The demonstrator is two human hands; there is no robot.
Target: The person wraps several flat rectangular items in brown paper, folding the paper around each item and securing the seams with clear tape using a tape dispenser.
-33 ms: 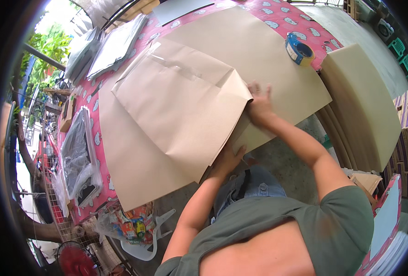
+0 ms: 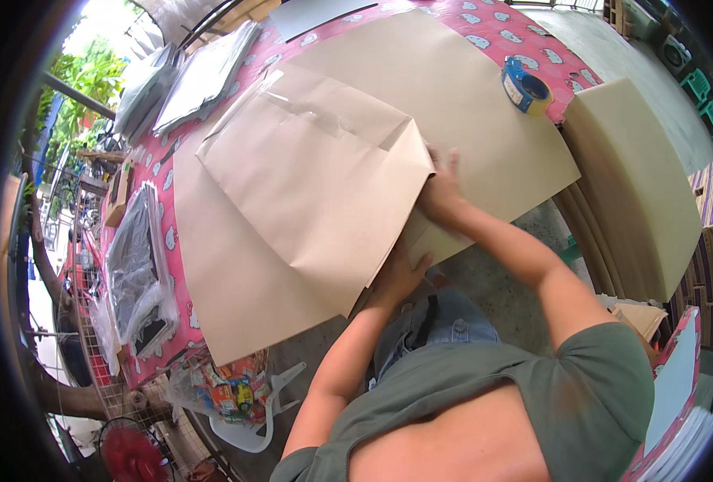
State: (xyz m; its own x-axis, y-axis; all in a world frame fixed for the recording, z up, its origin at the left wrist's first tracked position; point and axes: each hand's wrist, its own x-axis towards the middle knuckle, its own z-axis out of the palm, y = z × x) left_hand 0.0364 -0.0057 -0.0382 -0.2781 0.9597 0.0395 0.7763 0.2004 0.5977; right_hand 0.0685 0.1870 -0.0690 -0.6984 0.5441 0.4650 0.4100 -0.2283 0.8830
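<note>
A flat parcel in folded brown wrapping paper [image 2: 316, 177] lies at a slant on large brown paper sheets [image 2: 485, 120], with clear tape across its upper part. My right hand [image 2: 443, 193] presses at the parcel's right corner, fingers stretched and apart, beside the folded edge. Lower down, my left hand [image 2: 401, 277] is at the near edge of the parcel. Its thumb sticks out to the right, while the other fingers are hidden beneath the paper.
A tape roll [image 2: 525, 87] sits on the sheet's far right. Stacked brown sheets [image 2: 638, 177] stand at right. Plastic-wrapped bundles [image 2: 139, 273] and a white stack [image 2: 204, 76] line the table's left side. A clear bag of colourful packets [image 2: 240, 394] lies below the near-left edge.
My right hand has shifted slightly left against the parcel's corner, and the folded corner has moved in a little with it. My left hand stays nearly in place.
</note>
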